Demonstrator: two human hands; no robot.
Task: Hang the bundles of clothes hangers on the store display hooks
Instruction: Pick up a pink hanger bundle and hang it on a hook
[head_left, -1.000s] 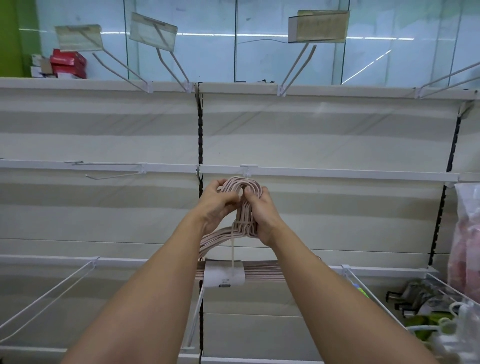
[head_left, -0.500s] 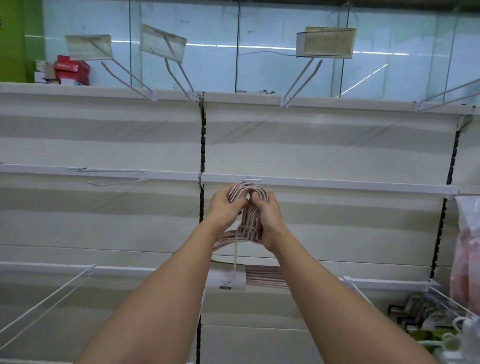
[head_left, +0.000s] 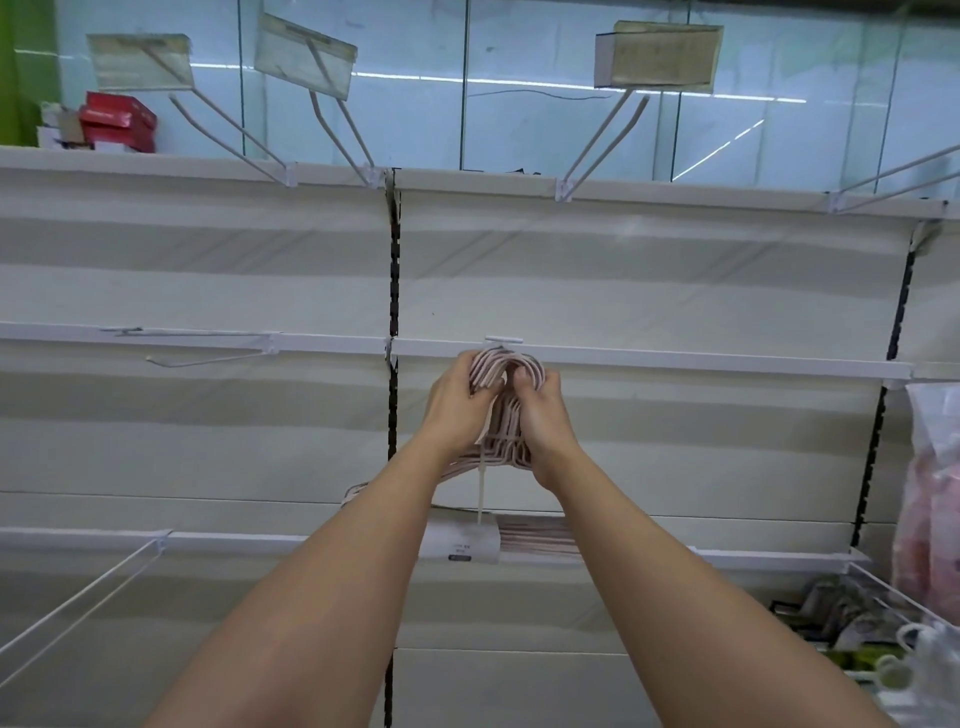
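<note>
hanger bundle (head_left: 506, 415): body behind forearms | pink bag (head_left: 935, 488): cropped right | price tags (head_left: 660, 54): unreadable

Both bare forearms extend forward and upward from the lower corners of the head view, converging near mid-frame with the wrists close together. The left hand (head_left: 457, 402) has its fingers curled inward with the thumb toward the right hand, gripping the left side of the hanger bundle (head_left: 506, 415). The right hand (head_left: 543, 410) mirrors it, fingers curled over the bundle's hooked top, back of the hand facing the camera, knuckles nearly touching the left hand's.
</note>
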